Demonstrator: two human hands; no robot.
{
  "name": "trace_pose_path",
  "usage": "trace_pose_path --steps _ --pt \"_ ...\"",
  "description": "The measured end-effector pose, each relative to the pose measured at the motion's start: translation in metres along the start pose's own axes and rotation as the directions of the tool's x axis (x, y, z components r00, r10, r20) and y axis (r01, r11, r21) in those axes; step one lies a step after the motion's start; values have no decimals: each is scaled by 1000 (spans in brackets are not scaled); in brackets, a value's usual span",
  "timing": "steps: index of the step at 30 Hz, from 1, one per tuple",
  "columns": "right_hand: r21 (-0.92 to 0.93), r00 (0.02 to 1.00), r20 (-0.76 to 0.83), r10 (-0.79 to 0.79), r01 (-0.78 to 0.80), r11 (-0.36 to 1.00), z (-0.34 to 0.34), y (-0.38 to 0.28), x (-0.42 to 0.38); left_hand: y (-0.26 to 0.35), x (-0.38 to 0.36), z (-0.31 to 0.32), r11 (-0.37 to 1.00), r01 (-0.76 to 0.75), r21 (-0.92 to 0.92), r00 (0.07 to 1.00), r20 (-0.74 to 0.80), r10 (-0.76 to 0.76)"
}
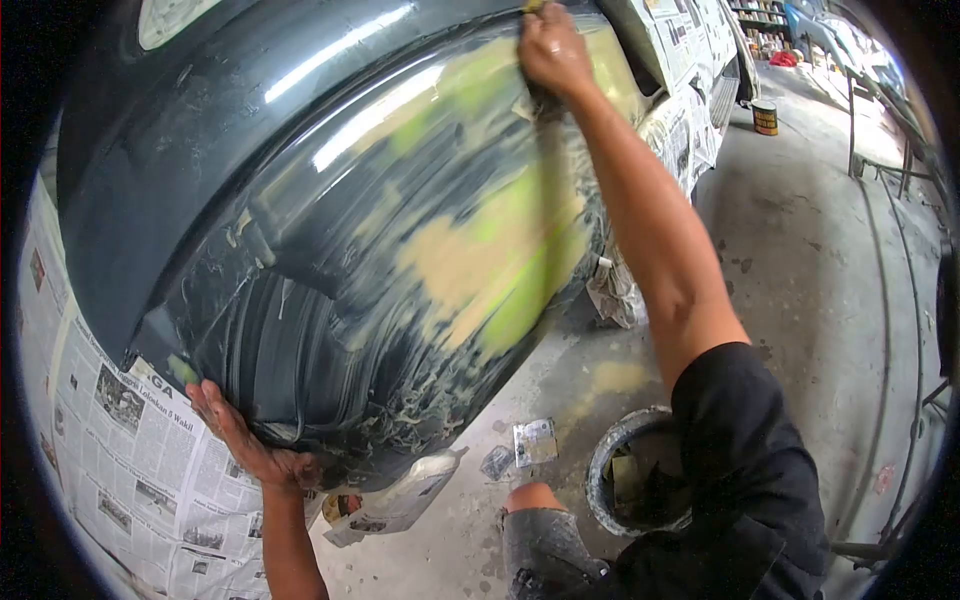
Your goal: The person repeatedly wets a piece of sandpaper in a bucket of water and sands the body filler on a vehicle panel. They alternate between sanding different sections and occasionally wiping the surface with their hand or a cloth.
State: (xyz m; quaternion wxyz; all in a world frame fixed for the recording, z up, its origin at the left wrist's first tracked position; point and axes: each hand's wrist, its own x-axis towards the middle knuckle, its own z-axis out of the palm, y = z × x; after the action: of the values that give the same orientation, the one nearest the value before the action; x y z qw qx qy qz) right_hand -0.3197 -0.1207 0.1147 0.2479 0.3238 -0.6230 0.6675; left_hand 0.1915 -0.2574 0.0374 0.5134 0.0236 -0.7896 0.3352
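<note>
A dark car body panel (290,340) fills the middle, wet and streaked, with tan and lime-green patches (480,260). My right hand (553,50) is at the panel's upper edge, fingers closed around a small yellowish pad (533,6) that shows only in part. At the lower left, my left hand (243,440) rests against the panel's bottom edge, fingers stretched out and holding nothing, beside the newspaper masking (150,470).
On the concrete floor stand a round bucket (602,470) at the lower right and a can (765,118) farther back. A small sheet (535,442) lies near my knee (535,497). Metal stands (852,125) line the right side; newspaper (690,140) covers the car's far side.
</note>
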Motion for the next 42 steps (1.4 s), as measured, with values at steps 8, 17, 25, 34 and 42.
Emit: trace_pose_path --steps 8,17,25,34,42 --pt "-14 994 12 108 -108 994 8 18 36 11 8 -3 999 19 -43 999 30 -18" --pt "60 991 -53 124 -121 991 -1 31 34 1 -2 -2 1000 22 1 1000 14 -22" --pt "-74 996 -59 69 -73 995 10 120 112 15 1 -1 992 126 -14 992 6 -126" --pt "-130 952 -144 -270 252 959 71 -37 -58 28 17 -1 998 57 -17 998 28 -56" --pt "83 819 22 -573 570 818 88 -191 -211 25 18 1 997 14 -79 1000 -11 -15"
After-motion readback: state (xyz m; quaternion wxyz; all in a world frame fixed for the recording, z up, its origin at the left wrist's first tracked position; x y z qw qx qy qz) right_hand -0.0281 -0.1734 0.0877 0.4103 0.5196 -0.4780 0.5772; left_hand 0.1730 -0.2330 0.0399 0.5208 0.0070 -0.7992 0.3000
